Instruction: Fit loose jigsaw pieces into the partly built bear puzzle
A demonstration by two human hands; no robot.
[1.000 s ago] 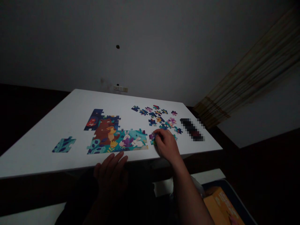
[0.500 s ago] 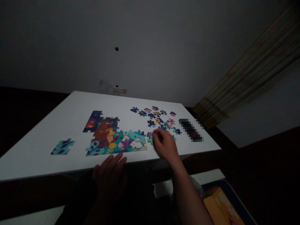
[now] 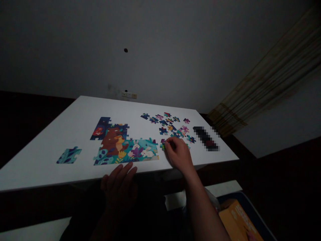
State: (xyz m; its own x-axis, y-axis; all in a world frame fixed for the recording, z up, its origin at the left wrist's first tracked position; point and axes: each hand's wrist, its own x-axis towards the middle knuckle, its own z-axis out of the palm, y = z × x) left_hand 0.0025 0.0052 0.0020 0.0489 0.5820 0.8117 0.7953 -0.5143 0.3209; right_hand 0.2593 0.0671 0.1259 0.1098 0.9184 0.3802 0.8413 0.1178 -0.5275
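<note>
A partly joined jigsaw (image 3: 122, 145) with a bear and rabbits lies on the white table (image 3: 75, 113). My right hand (image 3: 178, 154) rests just right of it, fingers pinched on a small purple and green puzzle piece (image 3: 163, 144) near the jigsaw's right edge. My left hand (image 3: 119, 185) lies at the table's near edge below the jigsaw, fingers stretched and holding nothing. Several loose pieces (image 3: 170, 125) are scattered behind my right hand. A small teal joined section (image 3: 69, 155) sits apart at the left.
A dark blurred-out object (image 3: 206, 138) lies near the table's right edge. A grey wall with an outlet strip (image 3: 129, 95) stands behind. A curtain (image 3: 271, 73) hangs at right. An orange box (image 3: 237, 221) sits in a bin at lower right.
My right hand has shifted slightly while holding the piece by the jigsaw's right edge. My left hand has stayed put.
</note>
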